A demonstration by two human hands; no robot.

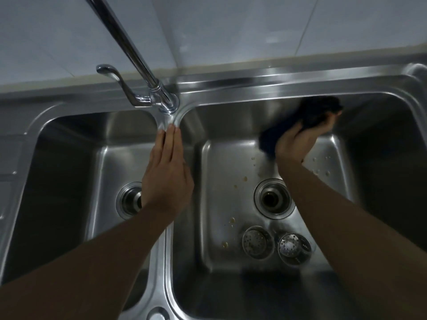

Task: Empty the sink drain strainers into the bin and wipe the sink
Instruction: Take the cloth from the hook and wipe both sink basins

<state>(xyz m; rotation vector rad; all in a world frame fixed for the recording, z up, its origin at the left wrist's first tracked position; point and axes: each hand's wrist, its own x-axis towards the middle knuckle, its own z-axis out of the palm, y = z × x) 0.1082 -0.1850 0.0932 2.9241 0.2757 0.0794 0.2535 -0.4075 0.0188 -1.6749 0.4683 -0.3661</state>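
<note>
A steel double sink (231, 88) fills the view. My right hand (298, 142) grips a dark cloth (318, 112) pressed against the back wall of the right basin. My left hand (168, 172) rests flat with straight fingers on the divider between the basins, fingertips near the tap base. Two round steel strainers, one (257, 241) beside the other (294, 248), lie on the right basin floor near its front. The right drain (273, 198) is open; the left drain (130, 199) is partly hidden by my left wrist. Small food bits (244, 179) dot the right basin floor.
A chrome tap (161, 98) with a long spout and a lever handle (115, 75) stands at the back between the basins. Pale wall tiles (231, 26) rise behind the sink. A round fitting (158, 314) sits on the front rim.
</note>
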